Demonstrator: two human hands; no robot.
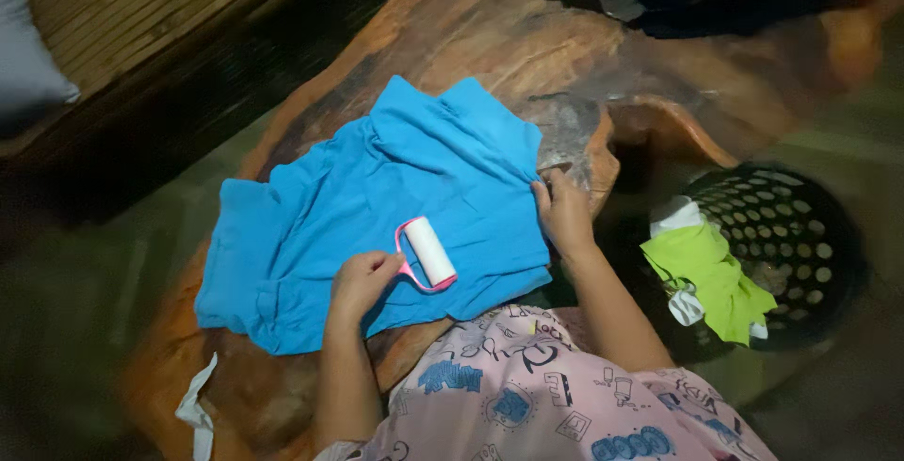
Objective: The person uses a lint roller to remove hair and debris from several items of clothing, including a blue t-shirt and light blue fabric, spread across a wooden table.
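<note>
A pink-handled white lint roller [428,252] is gripped by the left hand [363,282], its long side pointing to eleven o'clock. The blue cotton shirt [377,197] is pinched at three o'clock by the right hand [563,216].

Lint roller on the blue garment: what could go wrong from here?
1. The blue garment lies wrinkled, so the lint roller in the left hand may catch and bunch a fold.
2. Only the right hand pins the cloth at its edge; the far side could drag along.
3. The garment's near edge overhangs the wooden table and might slide off.
</note>
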